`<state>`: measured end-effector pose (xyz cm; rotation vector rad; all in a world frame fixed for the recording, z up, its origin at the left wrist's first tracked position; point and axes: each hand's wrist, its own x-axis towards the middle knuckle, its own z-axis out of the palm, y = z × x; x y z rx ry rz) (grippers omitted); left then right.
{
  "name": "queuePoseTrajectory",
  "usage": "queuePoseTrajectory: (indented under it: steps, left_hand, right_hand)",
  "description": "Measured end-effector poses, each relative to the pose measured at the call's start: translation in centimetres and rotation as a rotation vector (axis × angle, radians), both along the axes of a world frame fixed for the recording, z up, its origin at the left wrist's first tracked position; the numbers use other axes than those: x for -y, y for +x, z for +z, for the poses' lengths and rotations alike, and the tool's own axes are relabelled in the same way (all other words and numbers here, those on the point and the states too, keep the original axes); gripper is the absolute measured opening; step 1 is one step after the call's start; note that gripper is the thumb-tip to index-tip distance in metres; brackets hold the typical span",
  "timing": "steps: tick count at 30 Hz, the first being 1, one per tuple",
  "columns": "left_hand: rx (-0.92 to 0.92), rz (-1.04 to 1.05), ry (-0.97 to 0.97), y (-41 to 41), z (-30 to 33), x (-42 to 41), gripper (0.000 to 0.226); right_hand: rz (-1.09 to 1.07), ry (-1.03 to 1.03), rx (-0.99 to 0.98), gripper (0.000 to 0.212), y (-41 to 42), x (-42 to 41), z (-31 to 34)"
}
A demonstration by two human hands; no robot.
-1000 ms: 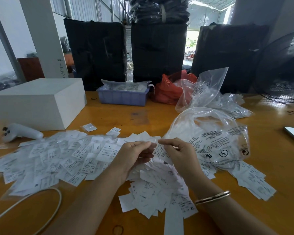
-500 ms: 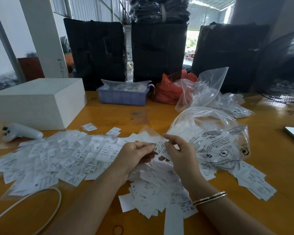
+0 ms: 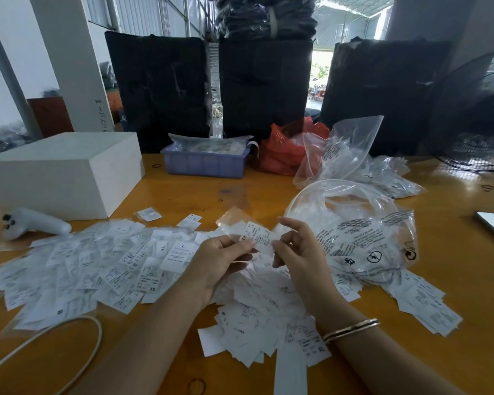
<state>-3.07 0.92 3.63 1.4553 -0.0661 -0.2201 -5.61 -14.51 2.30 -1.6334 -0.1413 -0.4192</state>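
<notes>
My left hand (image 3: 223, 260) and my right hand (image 3: 300, 252) are raised together over the table's middle. Between them they pinch a small clear sleeve (image 3: 234, 223) with a white size label (image 3: 257, 235) partly inside it. Under my hands lies a heap of loose white labels (image 3: 257, 317). To the left spreads a wide layer of bagged labels (image 3: 97, 263). A large printed clear bag (image 3: 362, 240) stands open just right of my right hand.
On the orange table (image 3: 200, 192) are a white box (image 3: 60, 172) and a white controller (image 3: 32, 223) at the left, a blue tray (image 3: 206, 163), a red bag (image 3: 285, 155) and more clear bags (image 3: 354, 155) behind. A cable (image 3: 69, 329) loops front left. A fan (image 3: 476, 118) stands at the right.
Both hands have lifted slightly off the label heap. The sleeve and the white label are now held higher and more in view between the fingertips.
</notes>
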Motion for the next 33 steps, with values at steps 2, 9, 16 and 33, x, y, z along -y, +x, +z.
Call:
queuePoseTrajectory:
  steps: [2,9,16,33]
  left_hand:
    - [0.001,-0.042,0.086,-0.3,-0.2,0.4,0.012]
    - [0.035,-0.086,0.158,-0.4,-0.2,0.1,0.019]
    - [0.106,-0.080,0.233,-0.4,-0.1,0.4,0.031]
    - [0.249,0.399,1.402,2.6,-1.1,-4.0,0.050]
  right_hand:
    - [0.022,0.007,0.019,0.036,-0.1,-0.3,0.1]
    - [0.153,-0.005,-0.105,0.016,0.1,0.2,0.2]
    - [0.089,-0.030,-0.130,0.023,0.1,0.1,0.3]
    - [-0.637,-1.014,-0.385,0.042,3.1,9.8,-1.0]
